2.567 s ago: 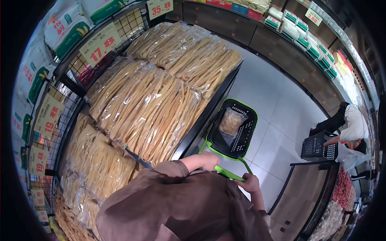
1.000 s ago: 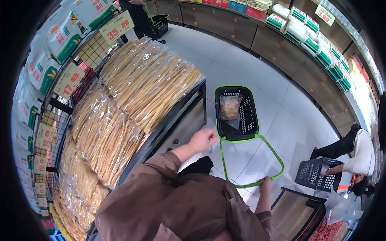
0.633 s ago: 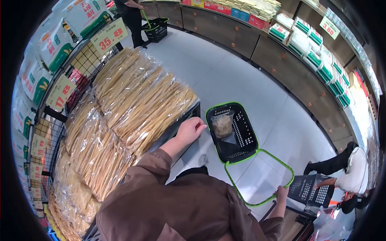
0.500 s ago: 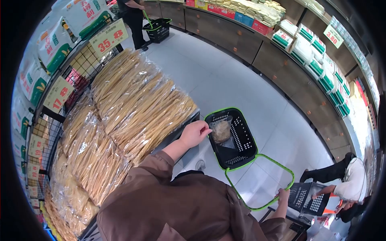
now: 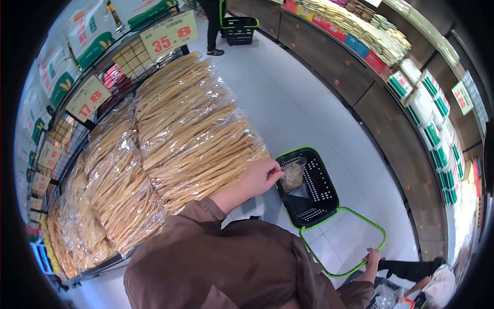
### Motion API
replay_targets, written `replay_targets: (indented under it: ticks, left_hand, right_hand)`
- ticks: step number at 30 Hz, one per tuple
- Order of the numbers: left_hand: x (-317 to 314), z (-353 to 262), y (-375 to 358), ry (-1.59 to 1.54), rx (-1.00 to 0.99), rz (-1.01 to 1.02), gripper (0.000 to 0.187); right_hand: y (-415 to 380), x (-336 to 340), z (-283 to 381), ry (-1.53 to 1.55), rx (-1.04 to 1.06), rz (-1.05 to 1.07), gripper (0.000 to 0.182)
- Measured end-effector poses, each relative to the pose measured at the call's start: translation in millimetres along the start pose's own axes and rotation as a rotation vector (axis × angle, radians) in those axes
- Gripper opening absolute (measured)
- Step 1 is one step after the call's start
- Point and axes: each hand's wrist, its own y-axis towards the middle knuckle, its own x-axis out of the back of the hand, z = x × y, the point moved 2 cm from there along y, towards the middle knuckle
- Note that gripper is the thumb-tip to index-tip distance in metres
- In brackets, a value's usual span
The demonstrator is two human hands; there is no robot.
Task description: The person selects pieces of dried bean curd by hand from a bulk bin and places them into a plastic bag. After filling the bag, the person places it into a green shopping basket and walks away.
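My right hand [image 5: 371, 256] is wrapped round the long green pull handle [image 5: 383, 238] of a black shopping basket [image 5: 313, 213]. The basket has a bright green rim and rows of holes in its sides. Inside it lies a clear plastic bag [image 5: 293, 176] with something light brown in it. My left hand [image 5: 262, 176] hovers by the basket's left rim with its fingers curled together and nothing showing in them. Just left of this hand spreads a large display of long, pale yellow dried sticks [image 5: 200, 134], bundled in clear plastic wrap.
Price signs [image 5: 169, 36] and stacked white-and-green sacks [image 5: 92, 31] line the left rack. A person [image 5: 213, 23] stands ahead beside another black basket [image 5: 240, 31]. Another person [image 5: 437, 286] is at the lower right. Dark shelves [image 5: 329, 67] with packaged goods curve along the right.
The view has turned left and I have moved along the aisle, the basket coming with my right hand. My left hand stays curled near the basket rim.
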Motion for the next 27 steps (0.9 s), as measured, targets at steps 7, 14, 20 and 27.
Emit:
replay_targets:
  ticks: [7,14,20,27]
  left_hand:
    - [-19.7,-4.2,-21.7,-0.073,0.087,0.156,0.013]
    - [-65.2,-14.3,4.7,-0.042,0.102,0.181,0.016]
    - [-103.5,-25.9,49.3,-0.079,0.204,0.087,0.017]
    - [-132.9,-41.4,86.7,-0.031,0.332,0.027,0.016]
  right_hand:
    - [52.1,-39.5,61.0,-0.014,-0.038,0.052,0.025]
    - [122.2,-112.1,103.5,0.103,-0.064,0.189,0.042]
    - [171.6,-204.8,105.8,0.38,-0.378,0.376,0.044]
    - [156.9,-323.4,156.0,0.474,-0.465,0.809,0.03]
